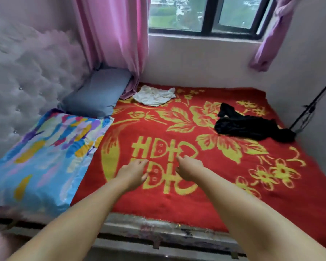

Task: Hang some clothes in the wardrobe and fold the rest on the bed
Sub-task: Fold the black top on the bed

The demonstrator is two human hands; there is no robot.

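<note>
A black garment (252,127) lies crumpled at the right of the frame on a bed (158,228), near the wall, while a white garment (154,96) sits bunched at upper centre, just beside the foot of a pink curtain (117,34). Both rest on a red blanket (177,204) patterned with yellow flowers and characters. At lower centre, a person's two bare arms reach forward over the blanket: the left hand (132,173) and the right hand (189,167) are side by side, fingers loosely extended, holding nothing and well apart from either garment. At left, a multicoloured pillow (45,153) lies below a grey-blue pillow (98,93), against a tufted headboard (23,76). A dark-framed window (207,32) spans the top of the frame.
</note>
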